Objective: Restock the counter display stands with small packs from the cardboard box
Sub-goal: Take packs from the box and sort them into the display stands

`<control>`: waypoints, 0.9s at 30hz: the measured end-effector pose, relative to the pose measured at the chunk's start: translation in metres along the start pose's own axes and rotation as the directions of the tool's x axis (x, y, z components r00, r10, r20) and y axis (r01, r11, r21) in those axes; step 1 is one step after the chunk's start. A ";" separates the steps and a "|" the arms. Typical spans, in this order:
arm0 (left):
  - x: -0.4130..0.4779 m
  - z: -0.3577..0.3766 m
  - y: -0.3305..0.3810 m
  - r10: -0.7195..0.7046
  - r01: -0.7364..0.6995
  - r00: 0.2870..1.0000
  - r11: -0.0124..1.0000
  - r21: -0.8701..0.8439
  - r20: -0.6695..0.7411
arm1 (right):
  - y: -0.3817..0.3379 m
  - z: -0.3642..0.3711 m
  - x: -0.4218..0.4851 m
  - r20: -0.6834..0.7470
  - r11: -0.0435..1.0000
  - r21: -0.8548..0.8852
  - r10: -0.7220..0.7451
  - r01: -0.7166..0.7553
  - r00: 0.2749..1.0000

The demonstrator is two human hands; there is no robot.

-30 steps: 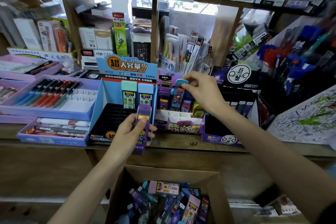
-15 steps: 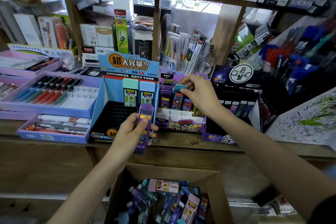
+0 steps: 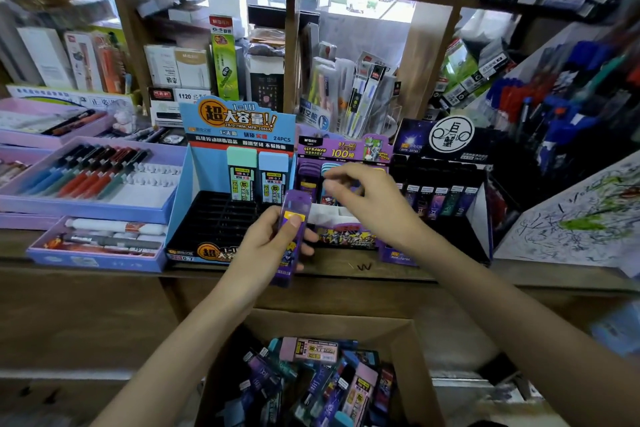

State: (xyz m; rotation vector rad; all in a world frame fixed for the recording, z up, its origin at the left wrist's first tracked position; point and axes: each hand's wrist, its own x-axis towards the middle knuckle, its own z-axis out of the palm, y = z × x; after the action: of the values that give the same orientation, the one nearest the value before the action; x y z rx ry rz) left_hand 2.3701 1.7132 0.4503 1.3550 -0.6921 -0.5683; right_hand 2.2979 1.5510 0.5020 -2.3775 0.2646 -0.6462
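Landmark: blue display stand (image 3: 239,130), mid-counter.

- Blue display stand: black slotted tray, mostly bare slots. Two packs upright at the back row: mint-capped pack (image 3: 241,177) and pale-blue-capped pack (image 3: 273,182), side by side.
- Left hand (image 3: 266,248): just in front of the stand's right front corner, fingers and thumb wrapped round a purple pack (image 3: 293,236). The pack is upright with a slight tilt, cap end up, above the counter edge (image 3: 346,269).
- Purple display stand (image 3: 341,148): touching the blue stand's right side. A few packs stand at its back; white dividers show in front.
- Right hand (image 3: 372,206): over the purple stand, right of the blue one, fingers bent toward the back row. Fingertips are motion-blurred, so I cannot tell whether they hold anything. The hands are near each other but not touching.
- Black display stand (image 3: 448,144): further right again, with a row of dark packs (image 3: 436,198) upright inside.
- Lilac tray (image 3: 162,215): left of the blue stand, pens laid in a row, the right part showing bare white clips.
- Cardboard box (image 3: 329,324): below the blue stand, under the counter, open, holding a loose jumble of small packs (image 3: 311,380) in purple, pink and teal.
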 end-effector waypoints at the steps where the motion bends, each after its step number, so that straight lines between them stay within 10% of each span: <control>1: 0.001 0.006 0.001 0.003 -0.003 1.000 1.000 -0.007 0.019 | -0.006 0.001 -0.008 0.061 0.992 0.113 0.043 -0.050 0.997; 9: 0.009 0.021 0.002 0.182 -0.163 0.983 0.913 0.374 -0.016 | -0.004 -0.013 -0.014 0.018 0.957 0.251 0.143 -0.143 0.990; 14: 0.021 -0.021 -0.004 0.319 -0.080 0.945 0.447 0.891 -0.075 | -0.002 -0.020 0.017 -0.165 0.991 0.113 0.094 -0.076 0.982; 27: 0.010 -0.054 -0.038 0.257 -0.123 0.965 0.243 0.962 0.059 | 0.018 0.029 0.052 -0.128 0.908 -0.418 -0.092 0.030 0.987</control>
State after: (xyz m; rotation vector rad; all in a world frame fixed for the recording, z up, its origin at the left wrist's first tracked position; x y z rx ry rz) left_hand 2.4174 1.7369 0.4101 2.3960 -1.1910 0.2860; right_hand 2.3574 1.5350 0.4907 -2.7568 0.4288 -0.8668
